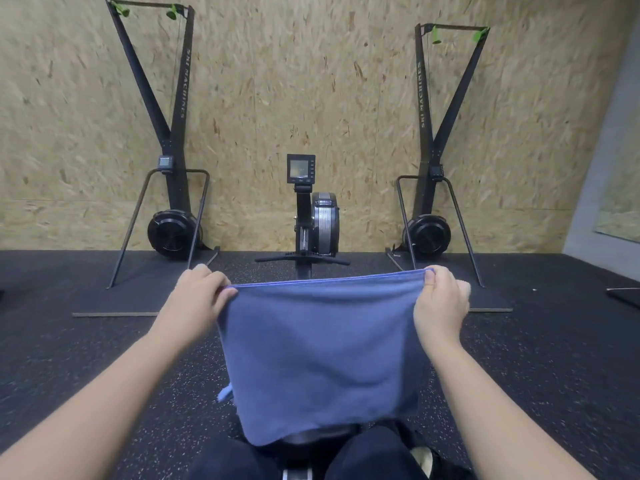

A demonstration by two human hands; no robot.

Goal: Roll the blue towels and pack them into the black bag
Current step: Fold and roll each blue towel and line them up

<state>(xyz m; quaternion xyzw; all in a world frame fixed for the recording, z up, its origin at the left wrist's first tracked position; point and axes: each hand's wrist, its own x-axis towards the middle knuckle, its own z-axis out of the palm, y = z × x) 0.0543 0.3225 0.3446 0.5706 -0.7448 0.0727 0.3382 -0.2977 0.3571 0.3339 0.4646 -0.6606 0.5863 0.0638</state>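
Both hands, left [199, 299] and right [440, 301], pinch a blue towel's [322, 362] top corners, holding it spread.

Lettering on two gym machines

The left ski machine [173, 140], in the upper left of the frame, carries pale capital letters running lengthwise along its upright black post; they read "SKI MACHINES", blurred but legible. The right ski machine [429, 133], in the upper right of the frame, bears the same words, "SKI MACHINES", running lengthwise on its own upright post. The rowing machine's monitor [300, 169], at the centre of the frame against the chipboard wall, has a pale screen, but whatever stands on it is too small and blurred to read. The small displays on both ski machines' posts are likewise unreadable.
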